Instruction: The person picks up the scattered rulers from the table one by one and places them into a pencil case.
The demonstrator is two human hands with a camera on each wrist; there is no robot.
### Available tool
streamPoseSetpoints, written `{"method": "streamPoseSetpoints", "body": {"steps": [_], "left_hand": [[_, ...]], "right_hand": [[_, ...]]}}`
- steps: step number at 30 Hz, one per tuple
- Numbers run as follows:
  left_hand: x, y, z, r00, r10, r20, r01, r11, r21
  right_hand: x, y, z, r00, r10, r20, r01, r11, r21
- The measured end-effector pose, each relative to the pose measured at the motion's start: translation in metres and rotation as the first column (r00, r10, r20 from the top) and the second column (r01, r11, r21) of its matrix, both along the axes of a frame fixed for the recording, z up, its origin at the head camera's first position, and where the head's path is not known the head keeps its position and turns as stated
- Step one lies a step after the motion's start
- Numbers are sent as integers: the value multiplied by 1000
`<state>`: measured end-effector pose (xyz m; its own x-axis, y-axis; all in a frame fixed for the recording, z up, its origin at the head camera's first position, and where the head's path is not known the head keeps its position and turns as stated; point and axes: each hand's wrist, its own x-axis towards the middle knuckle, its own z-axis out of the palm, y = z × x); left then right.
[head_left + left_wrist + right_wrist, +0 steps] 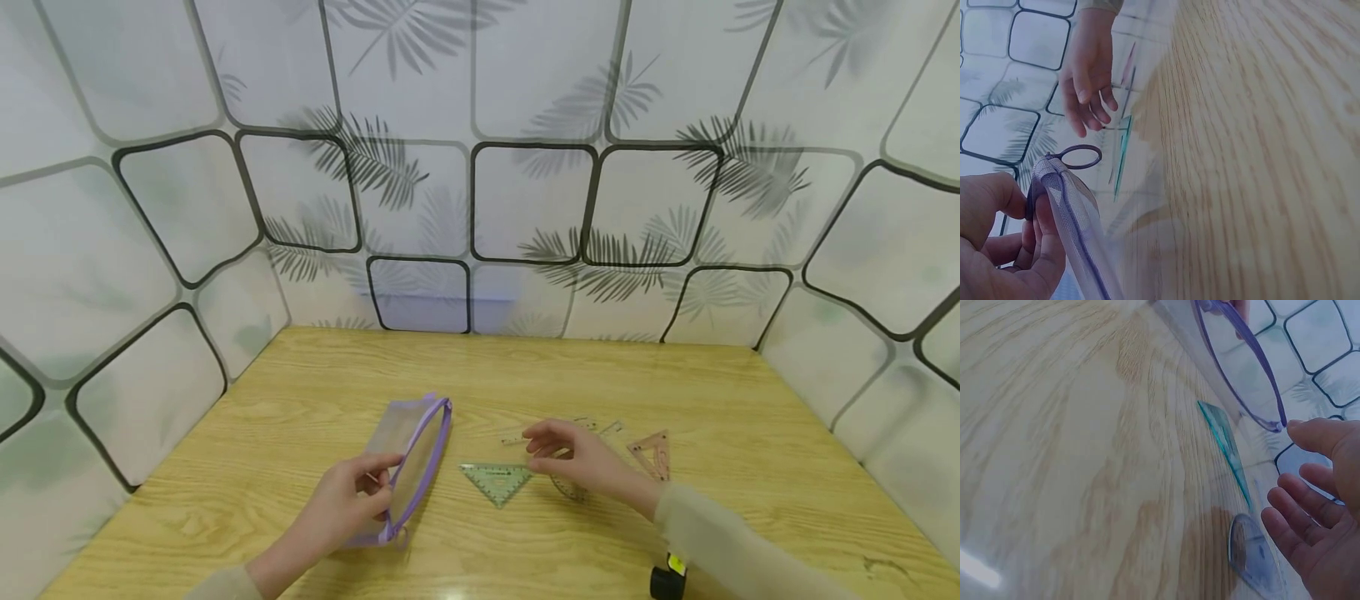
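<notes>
Left of centre on the wood-grained table (pixel 450 358), a translucent zip pouch (pixel 396 427) with purple edging stands propped, its mouth gaping toward the right. The person's left hand (pixel 341 504) pinches the pouch's near rim between thumb and fingers. The right hand (pixel 581 460) hangs just above the table with fingers parted and loosely bent, holding nothing. Between the pouch and that hand lies a green triangular set square (pixel 497 482), long edge away from the person. A clear protractor (pixel 572 492) lies partly hidden below the right hand, and a pink set square (pixel 657 454) lies beyond the right wrist.
</notes>
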<state>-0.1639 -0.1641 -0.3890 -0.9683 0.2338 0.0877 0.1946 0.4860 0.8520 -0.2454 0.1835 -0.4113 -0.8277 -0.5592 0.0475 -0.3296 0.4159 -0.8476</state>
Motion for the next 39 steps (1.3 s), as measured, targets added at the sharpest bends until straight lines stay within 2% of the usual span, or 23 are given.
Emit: {"method": "streamPoseSetpoints", "body": {"steps": [4, 10, 15, 20, 30, 39], "left_hand": [[0, 1, 0, 1000, -6, -7, 6, 1000, 1], [0, 2, -1, 1000, -13, -14, 13, 1000, 8], [0, 2, -2, 1000, -15, -2, 15, 1000, 15], [0, 2, -2, 1000, -20, 3, 20, 999, 26], [-1, 1, -3, 999, -41, -4, 41, 999, 34], [-1, 1, -2, 999, -45, -10, 45, 998, 35]], "right_hand": [[4, 13, 1, 1000, -14, -1, 14, 1000, 27], [7, 33, 0, 1000, -15, -19, 16, 1000, 13], [8, 47, -2, 997, -28, -67, 28, 1000, 1], [10, 59, -1, 991, -59, -121, 63, 998, 29], [13, 79, 2, 983, -123, -134, 134, 988, 75], [17, 95, 5, 962, -199, -188, 221, 970, 105]]}}
